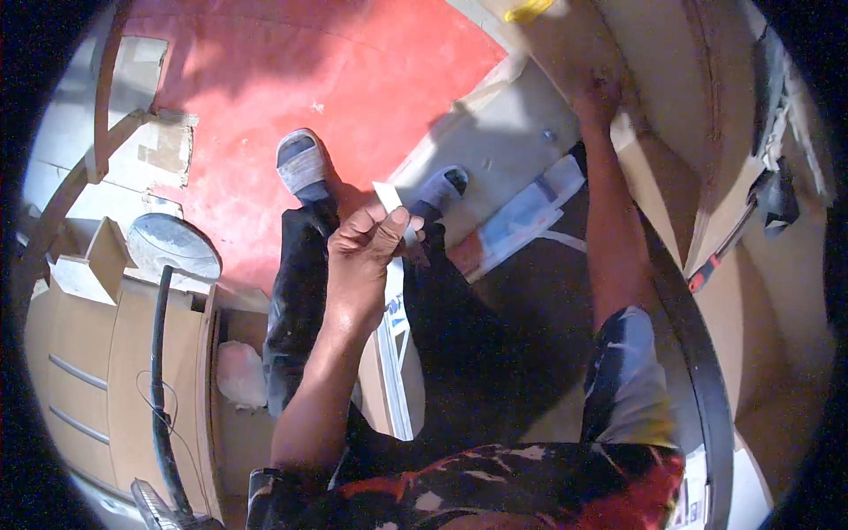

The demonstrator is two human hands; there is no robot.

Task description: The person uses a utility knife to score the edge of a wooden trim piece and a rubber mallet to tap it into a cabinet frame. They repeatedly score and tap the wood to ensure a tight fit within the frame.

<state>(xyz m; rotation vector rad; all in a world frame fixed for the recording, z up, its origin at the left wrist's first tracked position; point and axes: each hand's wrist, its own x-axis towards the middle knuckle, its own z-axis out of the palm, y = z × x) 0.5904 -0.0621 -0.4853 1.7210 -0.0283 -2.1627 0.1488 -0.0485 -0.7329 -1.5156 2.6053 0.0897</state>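
Observation:
My left hand (367, 243) is raised in front of my legs, closed, with a thin white strip (387, 196) pinched between thumb and fingers. One end of the strip sticks up past the fingertips. My right arm reaches far forward to the right. At its end my right hand (601, 95) is in shadow beside a large brown board (565, 40); its fingers are too dark to make out. A small yellow thing (528, 11) lies at the top edge, beyond that hand.
Below are my sandalled feet on a red floor (336, 62). Left stand a wooden drawer cabinet (84, 344), a pedestal fan's round base (174, 247) and a whitish bag (240, 375). A printed sheet (530, 212) lies by my right foot. A red-handled tool (704, 272) rests against boards at right.

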